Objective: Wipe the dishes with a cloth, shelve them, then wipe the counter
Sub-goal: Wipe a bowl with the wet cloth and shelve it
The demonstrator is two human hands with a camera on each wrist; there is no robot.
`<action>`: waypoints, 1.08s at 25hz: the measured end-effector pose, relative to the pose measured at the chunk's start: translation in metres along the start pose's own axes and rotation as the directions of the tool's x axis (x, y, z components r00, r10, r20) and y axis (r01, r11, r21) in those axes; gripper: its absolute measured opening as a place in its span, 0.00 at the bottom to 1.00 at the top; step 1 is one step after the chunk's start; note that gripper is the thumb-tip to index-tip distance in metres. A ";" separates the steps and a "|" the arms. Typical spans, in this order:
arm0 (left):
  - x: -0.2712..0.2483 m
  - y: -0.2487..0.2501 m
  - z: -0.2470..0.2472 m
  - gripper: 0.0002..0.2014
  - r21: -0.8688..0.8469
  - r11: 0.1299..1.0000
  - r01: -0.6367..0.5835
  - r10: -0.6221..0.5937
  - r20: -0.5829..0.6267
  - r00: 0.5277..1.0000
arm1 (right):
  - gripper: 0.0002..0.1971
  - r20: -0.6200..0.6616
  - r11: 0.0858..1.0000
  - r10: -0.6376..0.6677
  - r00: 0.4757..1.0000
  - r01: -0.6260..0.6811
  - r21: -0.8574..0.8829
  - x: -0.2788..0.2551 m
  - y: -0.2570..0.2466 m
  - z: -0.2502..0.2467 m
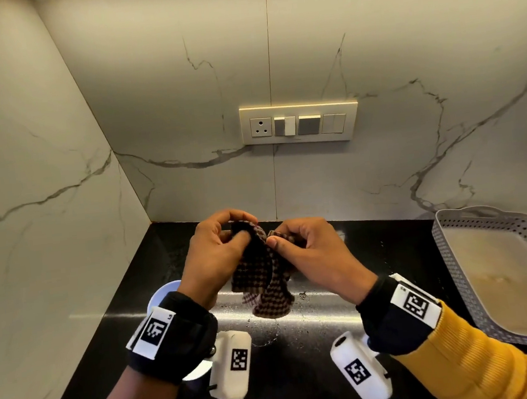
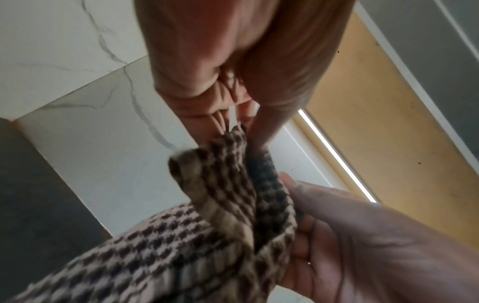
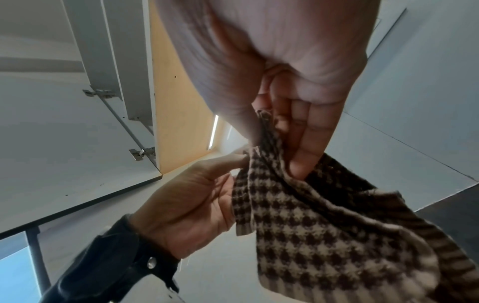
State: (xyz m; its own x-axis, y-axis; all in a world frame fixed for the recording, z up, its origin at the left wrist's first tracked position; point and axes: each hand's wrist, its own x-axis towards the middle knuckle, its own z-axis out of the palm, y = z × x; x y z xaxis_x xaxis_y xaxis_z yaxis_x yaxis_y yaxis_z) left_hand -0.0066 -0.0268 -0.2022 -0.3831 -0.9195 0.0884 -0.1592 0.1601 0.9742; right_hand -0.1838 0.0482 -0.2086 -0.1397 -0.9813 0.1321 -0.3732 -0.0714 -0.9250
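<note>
Surface: black counter (image 1: 320, 349) in a marble-walled corner, water droplets visible; grey perforated tray (image 1: 455, 244) at right; a white dish (image 1: 160, 296) shows beneath the left wrist.
Cloth: checked cloth (image 1: 263, 284) held above the counter, hanging bunched between both hands.
Left hand (image 1: 219, 252): fingers and thumb pinch the upper edge.
Right hand (image 1: 313, 255): thumb and fingers pinch the adjacent edge.
Procedure: judged as readying the cloth; draw the edges apart, fold to a flat pad, keep it clear of the wet counter.
</note>
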 end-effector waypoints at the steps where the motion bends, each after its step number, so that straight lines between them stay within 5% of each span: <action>1: -0.001 0.000 -0.001 0.11 0.039 0.999 -0.018 0.016 0.055 0.998 | 0.05 0.000 1.000 0.012 1.000 -0.012 0.006 0.001 0.001 -0.001; 6: 0.002 0.007 -0.008 0.04 0.074 0.995 -0.068 0.070 -0.026 0.997 | 0.02 -0.017 0.999 0.046 0.999 -0.046 -0.007 0.002 0.005 -0.007; 8: 0.003 0.012 -0.014 0.04 0.063 0.995 -0.077 0.083 -0.089 0.993 | 0.10 -0.057 0.995 0.085 0.995 -0.088 -0.041 0.000 0.013 -0.019; 11: 0.003 0.024 -0.015 0.04 0.114 0.985 -0.132 0.144 -0.096 0.985 | 0.14 -0.029 0.949 0.180 0.983 -0.182 -0.256 -0.004 0.023 -0.027; 16: 0.006 0.045 0.000 0.04 0.239 0.940 -0.243 0.274 -0.106 0.956 | 0.18 -0.117 0.926 -0.178 0.977 0.127 -0.355 -0.008 -0.005 -0.009; 18: 0.007 0.053 0.005 0.04 0.287 0.918 -0.272 0.310 -0.097 0.946 | 0.21 -0.112 0.922 -0.226 0.968 0.175 -0.345 -0.004 -0.024 -0.005; 23: 0.007 0.066 0.002 0.04 0.313 0.897 -0.312 0.348 -0.066 0.935 | 0.04 -0.101 0.942 -0.142 0.985 0.103 -0.320 0.008 -0.036 -0.017; 27: 0.010 0.055 -0.003 0.01 0.477 0.828 -0.293 0.363 -0.058 0.930 | 0.04 -0.014 0.877 -0.032 0.999 0.021 -0.481 0.008 -0.039 -0.029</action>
State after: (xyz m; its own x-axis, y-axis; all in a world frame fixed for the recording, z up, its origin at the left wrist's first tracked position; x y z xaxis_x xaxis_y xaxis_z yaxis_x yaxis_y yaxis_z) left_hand -0.0167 -0.0287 -0.1473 -0.3614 -0.8178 0.4478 -0.4538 0.5738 0.6817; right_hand -0.1969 0.0482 -0.1607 -0.1410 -0.9759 0.1663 -0.7710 0.0029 -0.6368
